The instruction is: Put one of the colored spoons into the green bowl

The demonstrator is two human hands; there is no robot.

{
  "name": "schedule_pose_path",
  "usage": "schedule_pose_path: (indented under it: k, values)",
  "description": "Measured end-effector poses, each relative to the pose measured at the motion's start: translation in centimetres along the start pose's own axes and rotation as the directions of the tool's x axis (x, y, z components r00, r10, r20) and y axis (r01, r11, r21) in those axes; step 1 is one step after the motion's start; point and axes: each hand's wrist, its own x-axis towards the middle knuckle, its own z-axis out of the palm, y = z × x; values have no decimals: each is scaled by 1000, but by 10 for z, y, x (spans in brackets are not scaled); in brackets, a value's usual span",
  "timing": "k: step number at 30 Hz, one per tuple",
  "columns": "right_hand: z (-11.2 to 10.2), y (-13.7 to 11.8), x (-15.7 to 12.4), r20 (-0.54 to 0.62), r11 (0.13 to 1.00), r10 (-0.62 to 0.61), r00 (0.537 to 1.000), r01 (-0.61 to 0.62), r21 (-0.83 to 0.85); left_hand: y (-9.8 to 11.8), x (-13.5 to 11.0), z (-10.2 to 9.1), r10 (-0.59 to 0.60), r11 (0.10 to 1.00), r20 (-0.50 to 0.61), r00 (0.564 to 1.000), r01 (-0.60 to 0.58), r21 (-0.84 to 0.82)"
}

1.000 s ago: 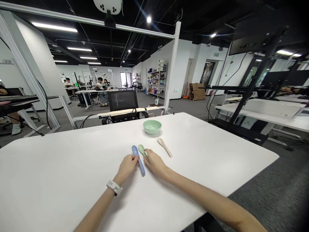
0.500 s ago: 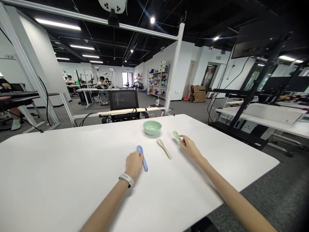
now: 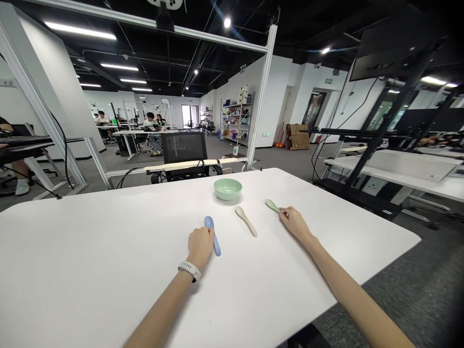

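My left hand (image 3: 200,245) is closed at the blue spoon (image 3: 217,246), its thumb and forefinger against the handle just below the bowl end. That spoon lies along the white table (image 3: 108,256). Farther right, my right hand (image 3: 294,222) pinches the handle of a light green spoon (image 3: 272,205), whose bowl end points away to the left, at or just above the tabletop. Between the two hands a beige spoon (image 3: 248,223) lies untouched. Behind it stands a pale green bowl (image 3: 227,189), upright, with neither hand on it.
A metal frame (image 3: 266,92) rises past the table's far edge, with a black mesh chair (image 3: 184,147) behind it. On the right are a dark stand (image 3: 377,116) and another white desk (image 3: 409,181). Several people sit at distant desks.
My right hand has moved a little to the right, taking the light green spoon farther from the beige one. My left hand and the blue spoon stay put.
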Motion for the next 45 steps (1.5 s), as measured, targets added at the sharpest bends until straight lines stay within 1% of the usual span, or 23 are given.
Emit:
schedule_pose_path:
  k: [6, 11, 16, 25, 39, 45]
  values:
    - [0, 0, 1, -44, 999, 40, 998, -41, -17, 0, 1, 2, -3, 1000, -12, 1000, 3, 0]
    - [1, 1, 2, -46, 998, 55, 997, -56, -27, 0, 3, 4, -10, 1000, -31, 999, 10, -6]
    - [2, 2, 1, -72, 997, 77, 994, -77, -1, -1, 4, 6, -11, 1000, -47, 999, 10, -20]
    - [3, 1, 2, -90, 997, 56, 994, -50, 63, -2, 5, 8, -5, 1000, -46, 999, 4, -15]
    - [2, -3, 1, -139, 994, 70, 988, -58, 92, -3, 6, 10, -4, 1000, -62, 998, 3, -13]
    - [2, -3, 0, -127, 995, 63, 990, -51, 90, -2, 5, 10, -6, 1000, -65, 998, 5, -18]
